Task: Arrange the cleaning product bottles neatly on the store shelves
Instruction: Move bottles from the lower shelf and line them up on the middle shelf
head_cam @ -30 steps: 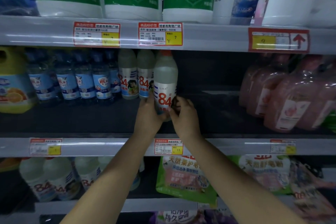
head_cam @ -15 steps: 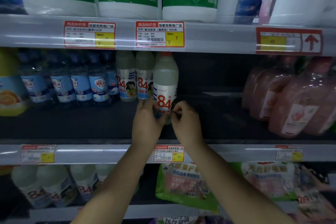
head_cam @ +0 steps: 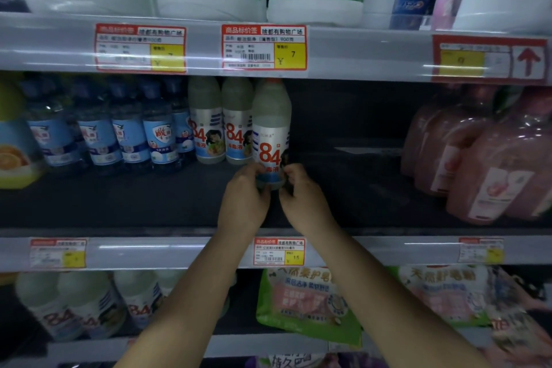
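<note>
White "84" bottle [head_cam: 271,131] upright on the dark middle shelf [head_cam: 149,203], red numerals facing out, orange-red cap, base gripped between two hands. Just left and slightly further back: two matching 84 bottles [head_cam: 222,125], upright, side by side. Left of these, a row of blue-labelled bottles [head_cam: 128,128], upright. Pink bottles [head_cam: 478,152] clustered far right, well apart.

Both hands [head_cam: 273,197] around white bottle [head_cam: 271,131]
</note>
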A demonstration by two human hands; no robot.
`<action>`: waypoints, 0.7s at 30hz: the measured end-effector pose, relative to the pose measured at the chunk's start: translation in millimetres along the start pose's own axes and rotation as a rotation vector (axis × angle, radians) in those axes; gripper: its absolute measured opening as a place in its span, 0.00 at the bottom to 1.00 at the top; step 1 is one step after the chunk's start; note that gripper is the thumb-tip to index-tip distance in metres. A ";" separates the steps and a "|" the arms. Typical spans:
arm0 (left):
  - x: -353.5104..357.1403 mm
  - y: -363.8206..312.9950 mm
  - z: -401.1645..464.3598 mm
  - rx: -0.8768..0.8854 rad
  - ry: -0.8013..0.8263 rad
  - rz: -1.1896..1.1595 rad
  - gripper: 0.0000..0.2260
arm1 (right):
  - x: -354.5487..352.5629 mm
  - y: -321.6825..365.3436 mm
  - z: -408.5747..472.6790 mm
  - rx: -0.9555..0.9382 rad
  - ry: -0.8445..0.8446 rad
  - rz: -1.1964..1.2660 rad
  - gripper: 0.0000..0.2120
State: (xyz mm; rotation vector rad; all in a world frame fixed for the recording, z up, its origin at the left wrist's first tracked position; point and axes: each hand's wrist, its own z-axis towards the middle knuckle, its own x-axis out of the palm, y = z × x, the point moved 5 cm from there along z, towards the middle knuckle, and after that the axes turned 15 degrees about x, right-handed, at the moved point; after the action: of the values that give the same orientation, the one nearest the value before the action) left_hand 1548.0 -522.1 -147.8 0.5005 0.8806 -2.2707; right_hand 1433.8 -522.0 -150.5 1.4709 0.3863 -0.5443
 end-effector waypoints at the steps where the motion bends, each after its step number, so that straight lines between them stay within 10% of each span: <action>1: -0.4 -0.4 -0.1 -0.002 -0.001 0.001 0.13 | 0.3 -0.1 0.1 0.001 0.003 -0.006 0.17; 21: 14.4 1.6 0.9 -0.056 0.225 -0.107 0.17 | 14.6 -1.4 6.1 -0.027 0.109 -0.144 0.34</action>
State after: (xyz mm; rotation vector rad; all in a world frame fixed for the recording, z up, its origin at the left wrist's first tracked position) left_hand 1538.6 -529.8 -155.8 0.7093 1.1032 -2.3094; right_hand 1444.6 -529.7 -159.4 1.4572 0.5860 -0.5725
